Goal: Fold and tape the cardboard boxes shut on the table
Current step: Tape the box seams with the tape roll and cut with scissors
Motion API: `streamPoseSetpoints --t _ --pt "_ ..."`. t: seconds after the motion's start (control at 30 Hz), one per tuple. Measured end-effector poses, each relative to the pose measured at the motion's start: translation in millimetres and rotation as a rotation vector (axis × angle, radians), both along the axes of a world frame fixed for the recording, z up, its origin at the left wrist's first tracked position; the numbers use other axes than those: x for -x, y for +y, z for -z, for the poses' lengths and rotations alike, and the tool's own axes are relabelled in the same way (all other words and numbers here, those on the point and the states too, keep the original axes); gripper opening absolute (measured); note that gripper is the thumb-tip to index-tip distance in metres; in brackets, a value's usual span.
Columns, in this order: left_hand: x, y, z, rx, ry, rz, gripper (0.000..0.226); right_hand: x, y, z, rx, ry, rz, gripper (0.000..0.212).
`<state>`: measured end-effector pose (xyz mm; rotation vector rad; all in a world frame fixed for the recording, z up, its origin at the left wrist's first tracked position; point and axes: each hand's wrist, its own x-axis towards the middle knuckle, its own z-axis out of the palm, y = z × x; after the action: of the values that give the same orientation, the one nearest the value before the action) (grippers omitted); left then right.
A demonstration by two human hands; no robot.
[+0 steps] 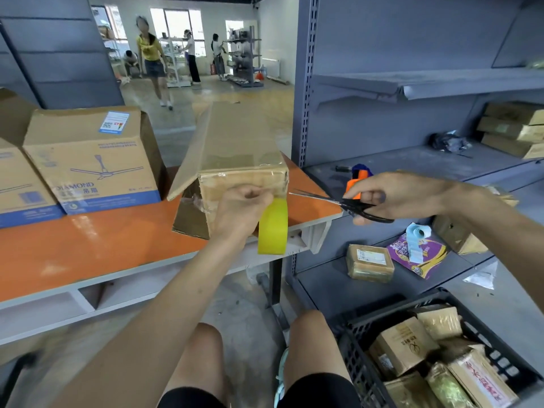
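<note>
Only the head view here. The left hand (pixel 243 212) covers the spot where the tape meets the box, so I can't tell if a strip is actually stuck down. Its fingers are curled tight on the yellow tape roll (pixel 273 231), which hangs just past the table edge. The right hand (pixel 394 195) grips black scissors (pixel 329 199), with the blades a bit apart and the tips aimed at the roll, close but not touching. Something orange and blue (pixel 357 176) pokes out behind that hand, no idea what.

The long cardboard box (pixel 235 142) lies on the orange table (pixel 88 248), near end at the right corner, a side flap hanging open on the left. The black crate (pixel 356 348) at the bottom right is stuffed with small cartons and taped packets and is cut off by the frame. Ceiling fan boxes (pixel 88 166) sit on the table's left.

Grey metal shelving (pixel 412 160) on the right holds a small taped parcel (pixel 370 262). There are people way in the back.
</note>
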<state>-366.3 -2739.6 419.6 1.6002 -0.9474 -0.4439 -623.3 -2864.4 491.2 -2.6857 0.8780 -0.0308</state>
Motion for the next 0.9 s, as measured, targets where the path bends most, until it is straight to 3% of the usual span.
streamPoseSetpoints --t 0.3,0.83,0.9 --pt "-1.5 -3.1 1.8 -0.006 0.071 0.022 0.018 -22.7 -16.4 -11.1 0.081 0.02 -0.084 0.022" --pt "-6.5 -0.1 -11.8 -0.076 0.264 0.025 0.008 -31.3 -33.9 -26.1 -0.14 -0.013 -0.124 0.021" --pt "-6.8 0.5 -14.9 -0.093 0.289 0.026 0.01 -22.7 -35.6 -21.9 -0.163 0.053 -0.108 0.022"
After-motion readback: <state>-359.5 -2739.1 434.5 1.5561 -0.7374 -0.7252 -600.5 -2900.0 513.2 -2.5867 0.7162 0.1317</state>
